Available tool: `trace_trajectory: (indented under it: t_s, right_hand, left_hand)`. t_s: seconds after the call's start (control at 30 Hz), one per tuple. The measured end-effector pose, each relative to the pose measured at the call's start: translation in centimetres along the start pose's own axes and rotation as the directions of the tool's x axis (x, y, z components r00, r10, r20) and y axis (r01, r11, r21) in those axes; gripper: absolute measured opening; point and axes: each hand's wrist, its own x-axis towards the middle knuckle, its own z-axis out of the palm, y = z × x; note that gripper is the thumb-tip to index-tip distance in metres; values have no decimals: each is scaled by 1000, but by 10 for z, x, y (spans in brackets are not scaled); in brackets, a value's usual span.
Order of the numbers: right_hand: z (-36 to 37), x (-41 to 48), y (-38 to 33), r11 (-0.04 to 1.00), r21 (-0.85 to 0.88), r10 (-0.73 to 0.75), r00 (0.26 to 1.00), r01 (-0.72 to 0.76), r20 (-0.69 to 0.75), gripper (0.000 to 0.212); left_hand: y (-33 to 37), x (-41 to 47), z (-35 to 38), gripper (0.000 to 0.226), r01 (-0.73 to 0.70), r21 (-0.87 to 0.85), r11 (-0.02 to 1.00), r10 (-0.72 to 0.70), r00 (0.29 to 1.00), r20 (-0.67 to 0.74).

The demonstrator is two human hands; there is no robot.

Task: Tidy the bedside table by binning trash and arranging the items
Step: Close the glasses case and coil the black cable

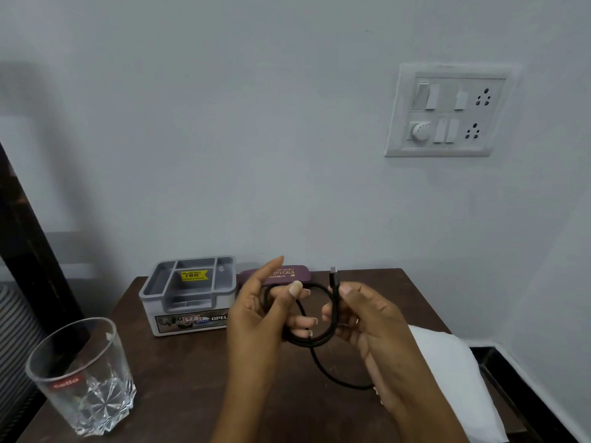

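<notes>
Head view: left hand (260, 318) and right hand (371, 324), fingers clamped on a looped black cable (315, 342) above the table (192, 378).

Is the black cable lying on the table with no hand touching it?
No, the left hand and the right hand both grip the coiled cable.

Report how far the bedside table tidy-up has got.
Looks done: the grey plastic organiser box and maroon spectacle case sit together at the back of the dark wooden table. In hand: the left hand and right hand hold the black charging cable coiled, one tail hanging loose. Left: stow the coil, place the clear cut-glass tumbler, deal with the white cloth.
</notes>
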Motion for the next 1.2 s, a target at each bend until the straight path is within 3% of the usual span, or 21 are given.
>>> trace_trajectory:
  t_s: [0.13, 0.23, 0.37, 0.63, 0.77, 1.0, 1.2]
  right_hand:
    - [-5, -2, -3, 997, -48, 68, 989, -62, 129, 10]
    - [0, -4, -2, 979, -144, 180, 950, -147, 255, 16]
    - [10, -4, 5, 960, -200, 241, 941, -195, 238, 19]
    - [7, -3, 4, 975, 30, 205, 945, -219, 253, 27]
    - [7, -4, 3, 986, 5, 162, 953, -169, 257, 24]
    - [-3, 1, 12, 969, -236, 107, 982, -68, 157, 17]
    - [3, 5, 23, 889, -456, 43, 980, 52, 194, 24]
  left_hand:
    - [0, 2, -2, 32, -69, -75, 995, 55, 984, -167]
    - [0, 1, -3, 29, -96, -53, 994, 82, 972, -221]
    - [0, -1, 0, 30, -79, -21, 997, 72, 972, -226]
    - [-1, -1, -1, 28, -68, 23, 997, 71, 967, -243]
    - [-4, 1, -5, 22, -106, 128, 986, 135, 959, -247]
    - [-3, 3, -11, 27, -21, 127, 992, 18, 999, 29]
    - [7, -5, -10, 31, -21, 208, 978, -49, 944, 326]
